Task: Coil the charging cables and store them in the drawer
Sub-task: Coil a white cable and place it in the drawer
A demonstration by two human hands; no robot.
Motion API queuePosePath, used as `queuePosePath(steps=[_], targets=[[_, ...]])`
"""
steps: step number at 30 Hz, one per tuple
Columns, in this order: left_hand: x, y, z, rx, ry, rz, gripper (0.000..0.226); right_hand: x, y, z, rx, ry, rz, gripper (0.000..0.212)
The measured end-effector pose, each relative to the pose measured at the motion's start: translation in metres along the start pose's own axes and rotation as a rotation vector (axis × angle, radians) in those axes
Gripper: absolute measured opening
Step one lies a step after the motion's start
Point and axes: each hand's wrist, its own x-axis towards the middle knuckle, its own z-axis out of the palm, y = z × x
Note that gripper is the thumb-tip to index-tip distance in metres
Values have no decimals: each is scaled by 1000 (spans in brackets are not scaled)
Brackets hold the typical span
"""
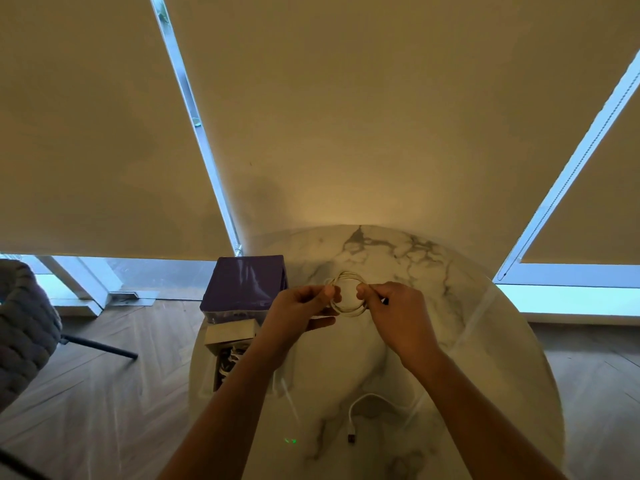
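Coiled cable: a white charging cable (346,295), wound into a round loop of several turns, held in the air just above the far half of the counter, between both hands.
Left hand: the left hand (300,311) pinches the loop's left side, thumb and forefinger curled onto the strands, the lower fingers extended beneath.
Right hand: the right hand (394,315) pinches the loop's right side, its grip pressed together on the strands, knuckles up.
Loose cable: a second white cable (360,410) lies uncoiled on the counter near the person, between the two forearms, its dark plug end (352,447) pointing to the near edge.
Drawer: an open drawer (225,358) juts out at the counter's left side, below the left forearm, with pale coiled cords lying inside; a small white box (231,333) sits at its far end.
Drawer unit: a purple box-shaped unit (246,285) stands just behind the drawer, at the counter's left edge.
Counter: a round white marble counter (485,341) with grey veining, set against a beige wall.
Surroundings: drawn roller blinds (86,133) on both sides, herringbone wood floor (104,393), and part of a grey woven chair (24,323) at far left.
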Motion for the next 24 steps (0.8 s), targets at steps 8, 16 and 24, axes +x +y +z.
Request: queuePosePath(steps=[8, 16, 24], targets=[[2, 1, 1, -37, 170, 84, 18, 0, 3, 2, 241, -138, 27, 34], [2, 7, -9, -198, 253, 72, 16, -11, 69, 31, 7, -42, -33, 23], [2, 10, -7, -338, 222, 31, 17, -26, 94, 49, 607, -20, 416, 18]])
